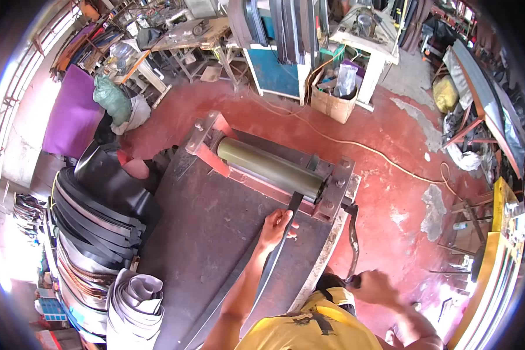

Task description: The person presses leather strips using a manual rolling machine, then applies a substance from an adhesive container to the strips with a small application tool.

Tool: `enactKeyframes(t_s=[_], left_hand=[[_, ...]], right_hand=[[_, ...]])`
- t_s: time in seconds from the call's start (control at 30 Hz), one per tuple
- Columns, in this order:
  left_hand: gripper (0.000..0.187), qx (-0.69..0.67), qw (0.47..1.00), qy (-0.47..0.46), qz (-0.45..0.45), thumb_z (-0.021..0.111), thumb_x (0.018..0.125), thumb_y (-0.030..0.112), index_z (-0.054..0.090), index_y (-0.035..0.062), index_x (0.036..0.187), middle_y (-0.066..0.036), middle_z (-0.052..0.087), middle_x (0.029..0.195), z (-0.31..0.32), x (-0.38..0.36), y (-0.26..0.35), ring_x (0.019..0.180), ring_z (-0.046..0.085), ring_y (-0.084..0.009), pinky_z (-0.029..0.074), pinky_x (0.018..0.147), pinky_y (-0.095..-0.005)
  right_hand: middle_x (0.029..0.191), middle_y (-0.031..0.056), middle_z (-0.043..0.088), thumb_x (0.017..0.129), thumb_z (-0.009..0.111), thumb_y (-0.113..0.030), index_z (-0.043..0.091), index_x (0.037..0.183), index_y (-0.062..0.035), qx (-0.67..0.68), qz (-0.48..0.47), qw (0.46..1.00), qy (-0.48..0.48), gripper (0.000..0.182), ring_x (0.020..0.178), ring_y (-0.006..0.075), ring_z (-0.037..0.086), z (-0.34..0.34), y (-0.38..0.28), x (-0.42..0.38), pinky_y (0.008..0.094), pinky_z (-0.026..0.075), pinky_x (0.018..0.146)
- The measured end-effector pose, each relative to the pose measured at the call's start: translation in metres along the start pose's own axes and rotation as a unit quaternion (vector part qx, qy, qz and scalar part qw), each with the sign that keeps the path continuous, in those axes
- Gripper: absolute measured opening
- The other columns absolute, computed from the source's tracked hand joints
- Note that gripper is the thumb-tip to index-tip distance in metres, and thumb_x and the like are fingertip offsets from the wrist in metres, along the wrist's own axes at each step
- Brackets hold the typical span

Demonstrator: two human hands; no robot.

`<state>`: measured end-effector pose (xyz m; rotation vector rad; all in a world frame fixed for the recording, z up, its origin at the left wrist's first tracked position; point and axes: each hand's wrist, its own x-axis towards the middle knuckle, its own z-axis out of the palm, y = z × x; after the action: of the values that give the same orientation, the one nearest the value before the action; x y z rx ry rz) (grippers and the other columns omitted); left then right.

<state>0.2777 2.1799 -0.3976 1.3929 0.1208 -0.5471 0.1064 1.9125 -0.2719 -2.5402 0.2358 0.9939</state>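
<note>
My left hand is closed around a long black strip, thumb on top, close in front of a hand-cranked roller press. The strip's upper end reaches the press's olive metal roller, and its length trails back under my forearm. Two red-brown end blocks carry the roller on a dark tabletop. Off the table's right edge, my right hand is wrapped round the lower end of the bent crank handle. A second dark strip lies along the tabletop beside my left arm.
Stacked black and grey sheets and a grey roll crowd the left side. A cardboard box stands beyond the press, and a pale cable crosses the red floor. Workbenches line the back; a yellow frame stands at right.
</note>
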Motion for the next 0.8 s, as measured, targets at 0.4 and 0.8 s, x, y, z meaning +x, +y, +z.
enactKeyframes(t_s=[0.4, 0.8], left_hand=[[0.032, 0.023, 1.0, -0.003, 0.017, 0.06, 0.095, 0.035, 0.059, 0.0032, 0.093, -0.009, 0.066, 0.079, 0.009, 0.013, 0.017, 0.055, 0.062, -0.0139, 0.053, 0.051, -0.0276], [0.03, 0.072, 0.993, 0.04, -0.083, 0.057, 0.097, 0.031, 0.052, 0.0024, 0.089, -0.012, 0.066, 0.078, -0.022, -0.054, -0.004, 0.063, 0.065, -0.0165, 0.058, 0.057, -0.0334]], right_hand=[[0.06, 0.0183, 0.062, 0.071, 0.07, -0.023, 0.067, 0.066, -0.0035, -0.071, -0.095, 0.928, 0.353, 0.02, 0.058, 0.0349, 0.064, -0.076, 0.005, -0.007, 0.0469, 0.049, 0.061], [0.092, 0.0222, 0.064, 0.08, 0.06, -0.052, 0.067, 0.091, -0.0069, -0.112, 0.02, 0.943, 0.312, 0.047, 0.088, 0.0383, 0.064, 0.186, 0.135, 0.274, 0.0556, 0.05, 0.079]])
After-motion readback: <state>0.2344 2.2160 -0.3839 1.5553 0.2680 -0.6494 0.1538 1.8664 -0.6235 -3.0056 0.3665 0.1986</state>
